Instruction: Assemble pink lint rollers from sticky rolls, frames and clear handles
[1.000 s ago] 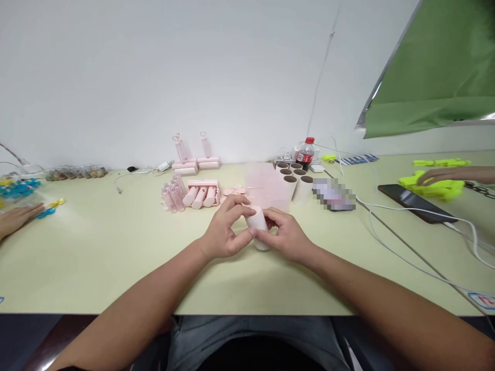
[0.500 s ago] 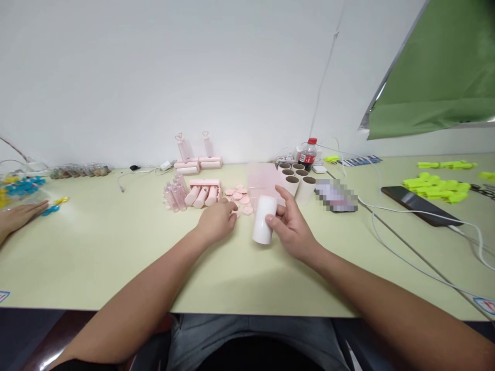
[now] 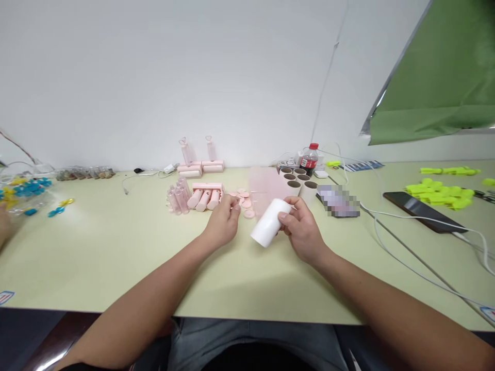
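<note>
My right hand point(image 3: 303, 229) grips a white cylinder point(image 3: 271, 222), tilted above the table with its lower end toward the left. My left hand point(image 3: 223, 221) is closed in a pinch beside the pink discs point(image 3: 248, 213); a small pale bit shows at its fingertips, too small to make out. Behind that hand lies a pink holder with pink rolls point(image 3: 207, 198), and clear pink tubes point(image 3: 178, 197) stand to its left. A translucent pink sheet point(image 3: 265, 185) lies beyond the cylinder, next to several upright white tubes point(image 3: 309, 191) with brown insides.
A cola bottle point(image 3: 309, 158) stands behind the tubes. Right of them are a phone point(image 3: 338, 201), a black device point(image 3: 423, 211), white cables and neon-yellow pieces point(image 3: 441, 193). Blue and yellow pieces point(image 3: 33, 186) lie at the left, near another person's hand point(image 3: 3, 224).
The white cylinder has tilted further, its top swinging right, and my right-hand fingers have closed around it. My left hand has drawn slightly back from the discs. The other person's hand has moved left.
</note>
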A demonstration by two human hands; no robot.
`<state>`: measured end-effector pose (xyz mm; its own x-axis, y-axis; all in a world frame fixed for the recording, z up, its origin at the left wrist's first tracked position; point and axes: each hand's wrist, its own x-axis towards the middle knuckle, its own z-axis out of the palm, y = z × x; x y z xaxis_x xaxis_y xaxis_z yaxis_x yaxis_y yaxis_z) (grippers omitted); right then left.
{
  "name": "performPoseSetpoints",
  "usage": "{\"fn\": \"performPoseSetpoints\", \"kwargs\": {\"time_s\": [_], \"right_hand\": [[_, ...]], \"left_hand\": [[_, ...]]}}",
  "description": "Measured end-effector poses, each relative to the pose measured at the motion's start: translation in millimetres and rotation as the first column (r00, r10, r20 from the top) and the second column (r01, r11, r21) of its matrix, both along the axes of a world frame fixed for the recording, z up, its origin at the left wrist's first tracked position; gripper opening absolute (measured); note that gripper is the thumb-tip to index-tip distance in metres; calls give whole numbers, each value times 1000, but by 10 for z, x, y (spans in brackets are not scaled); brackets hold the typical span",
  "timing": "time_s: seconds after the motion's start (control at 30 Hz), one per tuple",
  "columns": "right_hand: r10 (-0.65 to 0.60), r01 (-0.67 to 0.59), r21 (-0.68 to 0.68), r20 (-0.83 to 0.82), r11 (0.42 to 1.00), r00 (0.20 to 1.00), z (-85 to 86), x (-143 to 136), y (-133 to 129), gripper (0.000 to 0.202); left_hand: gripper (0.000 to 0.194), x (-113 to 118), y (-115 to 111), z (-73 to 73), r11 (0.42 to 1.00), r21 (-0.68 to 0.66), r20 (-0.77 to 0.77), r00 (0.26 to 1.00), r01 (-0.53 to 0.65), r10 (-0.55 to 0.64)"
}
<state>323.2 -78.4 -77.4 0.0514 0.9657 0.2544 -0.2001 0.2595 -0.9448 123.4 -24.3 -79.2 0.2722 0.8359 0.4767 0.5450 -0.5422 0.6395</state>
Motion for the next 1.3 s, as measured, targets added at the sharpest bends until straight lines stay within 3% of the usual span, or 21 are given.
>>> {"fn": "performPoseSetpoints", "kwargs": {"time_s": [0.1,0.23,0.4,0.57,0.7,0.93,1.3], "right_hand": [[-12,7,-47,-105,999,994,-2,34,29,34],[-6,-2,-54,-153,999,988,9,42,39,40],[-42,33,-70,-133,997,990,39,37,47,42],[-108,98,-65,-176,993,978,41,33,77,34],[-75,65,-62,-174,996,982,2,4,79,37],[32,-38,-29,-164,999,986,-56,-33,42,36],[80,-93,-64,-184,994,980,-14,-39,24,36]], "left_hand": [[17,-6,0,43,992,-109,235,971,64,-37],[39,-6,-4,74,971,-190,300,950,146,-84],[40,13,-26,101,942,-269,481,876,200,-49],[43,41,-75,103,944,-210,619,782,254,-73],[40,82,-101,78,931,-178,698,708,319,-109],[42,107,-114,59,910,-90,722,655,406,-221],[42,102,-131,65,911,-104,696,683,399,-220]]}}
